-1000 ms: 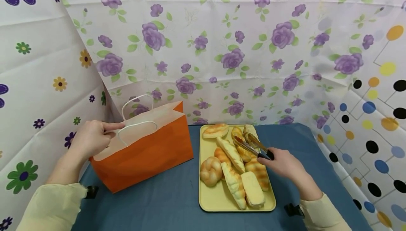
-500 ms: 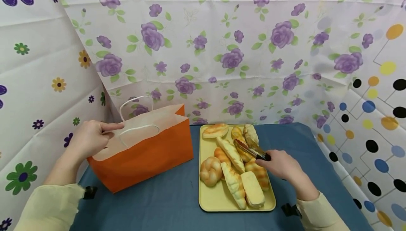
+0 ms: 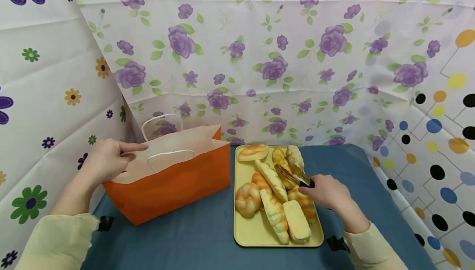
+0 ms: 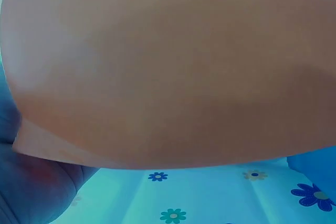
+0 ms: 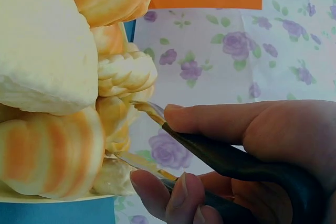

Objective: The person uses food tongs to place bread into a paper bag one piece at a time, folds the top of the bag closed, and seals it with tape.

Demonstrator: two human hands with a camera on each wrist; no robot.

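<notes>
My left hand (image 3: pixel 107 160) grips the left end of an orange paper bag (image 3: pixel 170 191) at its mouth, index finger stretched over the opening. White cord handles (image 3: pixel 161 115) stand up from the bag, whose pale inside shows. My right hand (image 3: pixel 328 189) holds metal tongs (image 3: pixel 295 177) by their black handles (image 5: pixel 210 156). The tong tips straddle a golden bread roll (image 3: pixel 278 156) at the back right of a yellow tray (image 3: pixel 241 231); part of the roll is hidden under them. A large brownish surface (image 4: pixel 173 66) fills most of the left wrist view.
Several other breads share the tray: a braided bun (image 3: pixel 248 200), a pale rectangular loaf (image 3: pixel 297 220), a striped loaf (image 3: pixel 306 202) and a pale roll (image 3: pixel 294 154). Under everything lies a blue cloth (image 3: pixel 185 237). Flowered curtains (image 3: pixel 222 55) rise close behind and at both sides.
The tongs have closed in on the golden roll, and the right hand has shifted slightly left. The bag's mouth has spread wider, its right end moving a little right.
</notes>
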